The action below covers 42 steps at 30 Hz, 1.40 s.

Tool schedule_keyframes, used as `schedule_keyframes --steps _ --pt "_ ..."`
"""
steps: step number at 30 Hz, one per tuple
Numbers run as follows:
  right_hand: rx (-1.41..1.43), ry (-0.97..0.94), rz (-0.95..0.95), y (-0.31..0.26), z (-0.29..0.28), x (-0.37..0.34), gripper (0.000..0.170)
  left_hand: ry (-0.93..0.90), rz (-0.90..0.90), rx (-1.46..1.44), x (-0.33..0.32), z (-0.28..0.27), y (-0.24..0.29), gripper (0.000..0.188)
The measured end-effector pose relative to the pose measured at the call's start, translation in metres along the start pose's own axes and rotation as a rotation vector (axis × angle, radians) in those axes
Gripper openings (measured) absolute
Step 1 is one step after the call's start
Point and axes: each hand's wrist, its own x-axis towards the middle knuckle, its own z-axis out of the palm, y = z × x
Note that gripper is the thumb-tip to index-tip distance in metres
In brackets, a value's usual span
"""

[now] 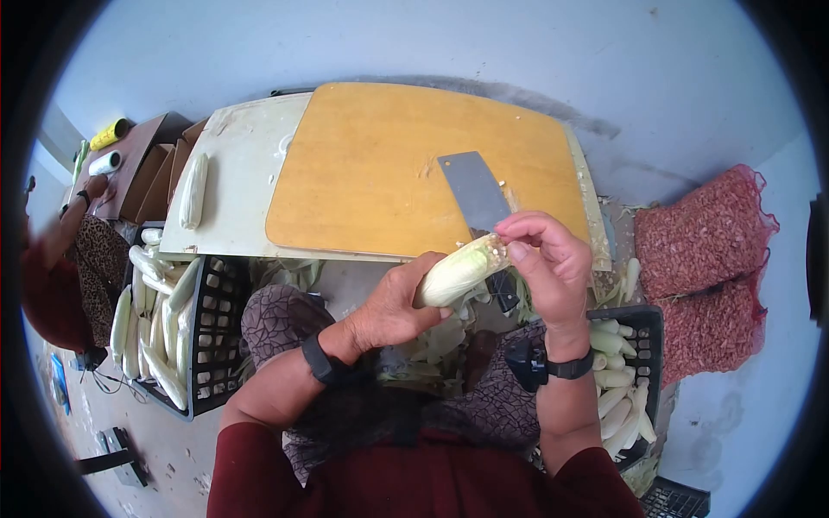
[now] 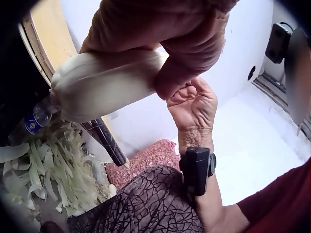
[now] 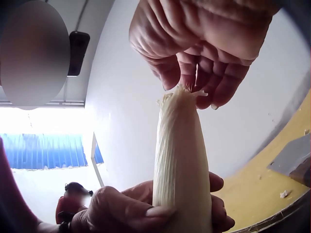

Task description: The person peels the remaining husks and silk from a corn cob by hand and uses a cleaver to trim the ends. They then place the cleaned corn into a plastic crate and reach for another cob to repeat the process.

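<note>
An ear of corn [image 1: 462, 272] in pale green husk is held over the lap. My left hand [image 1: 393, 302] grips it round the lower part, thumb along one side and fingers on the other, as the right wrist view shows. At the ear's open tip, my right hand [image 1: 548, 259] pinches at the corn silk [image 3: 182, 91] with thumb and fingertips. Close beyond the hands, a cleaver [image 1: 475, 192] lies on the yellow board [image 1: 371, 164], its dark handle pointing toward the lap.
A black crate [image 1: 220, 345] of husked-over corn ears stands at left, another crate [image 1: 654, 345] with ears at right. Red mesh sacks [image 1: 704, 233] lean by the wall. Loose husks [image 2: 53, 170] cover the floor below. One ear [image 1: 194, 192] lies on the table; another person [image 1: 65, 250] is far left.
</note>
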Motion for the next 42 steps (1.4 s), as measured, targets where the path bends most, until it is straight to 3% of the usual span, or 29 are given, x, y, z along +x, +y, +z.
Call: schedule_keyframes --steps 7,19,26,28,31,37,42 --pt "-0.257 -0.018 -0.145 0.001 0.005 0.002 0.011 0.033 0.013 0.053 0.002 -0.001 -0.003 0.049" --pt "-0.428 -0.006 -0.253 0.000 0.005 0.002 0.011 0.106 0.051 0.231 0.001 0.000 -0.004 0.049" --pt "-0.423 -0.041 -0.208 -0.001 0.005 0.002 0.015 0.184 0.061 0.266 0.002 0.000 -0.008 0.050" --pt "-0.363 -0.044 -0.054 0.002 0.006 0.001 0.025 0.202 0.066 0.265 0.002 0.001 -0.007 0.051" --pt "-0.326 -0.023 0.005 0.004 0.009 -0.001 0.034 0.231 0.018 0.253 0.003 0.002 -0.005 0.054" --pt "-0.415 0.018 -0.080 0.005 0.013 0.000 0.039 0.241 0.000 0.287 0.003 0.004 -0.004 0.055" --pt "-0.368 0.011 -0.032 0.010 0.014 -0.002 0.045 0.243 0.005 0.321 0.003 0.006 -0.004 0.056"
